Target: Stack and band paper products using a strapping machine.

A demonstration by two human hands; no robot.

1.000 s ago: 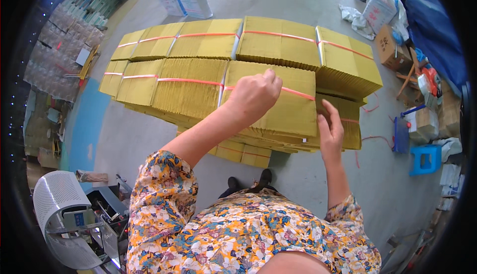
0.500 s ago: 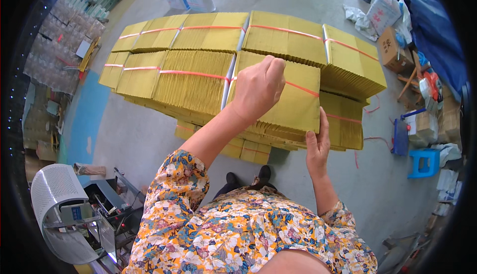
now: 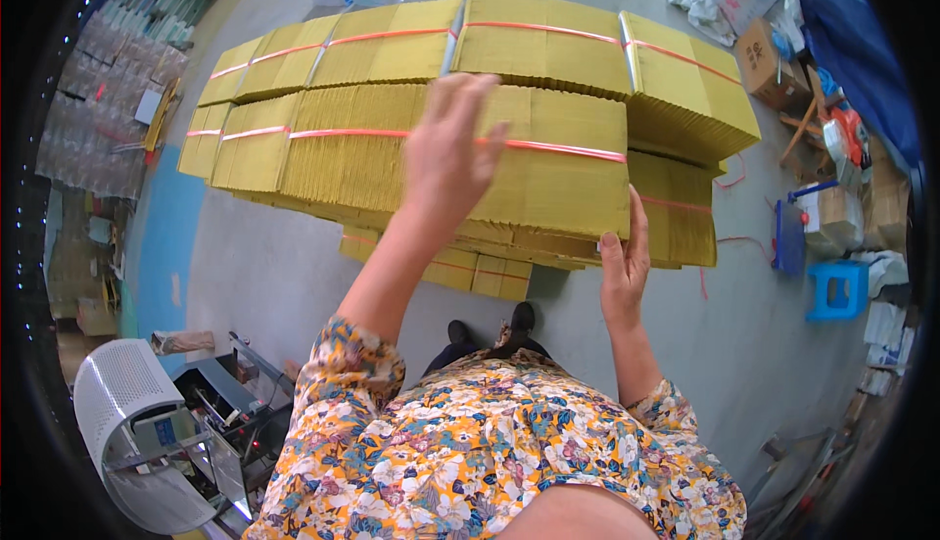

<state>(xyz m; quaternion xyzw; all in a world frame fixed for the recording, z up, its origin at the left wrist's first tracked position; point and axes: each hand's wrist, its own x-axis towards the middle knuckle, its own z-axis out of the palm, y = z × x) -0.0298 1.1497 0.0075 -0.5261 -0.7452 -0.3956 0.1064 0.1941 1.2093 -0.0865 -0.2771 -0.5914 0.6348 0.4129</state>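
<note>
Bundles of folded yellow cardboard (image 3: 541,46), bound with red straps, stand in two rows on a stack in front of me. My left hand (image 3: 448,163) is over the near row, fingers raised and thumb apart, smeared by motion. It holds nothing that I can see; whether it touches the cardboard is unclear. At the right end of the near row, my right hand (image 3: 627,271) grips the lower corner of a yellow cardboard bundle (image 3: 563,183). Its thumb is at the front and its fingers lie along the right side. A red strap (image 3: 558,149) runs across that bundle.
More yellow bundles (image 3: 480,274) lie lower, near my feet. A grey machine with a perforated cover (image 3: 127,388) stands at lower left. To the right are a blue stool (image 3: 837,290), a brown carton (image 3: 769,62) and loose red strap pieces on the floor (image 3: 783,344).
My left hand has gone from a fist to raised, parted fingers and moved left. The pale gap beside it in the near row no longer shows. My right hand stays at the corner.
</note>
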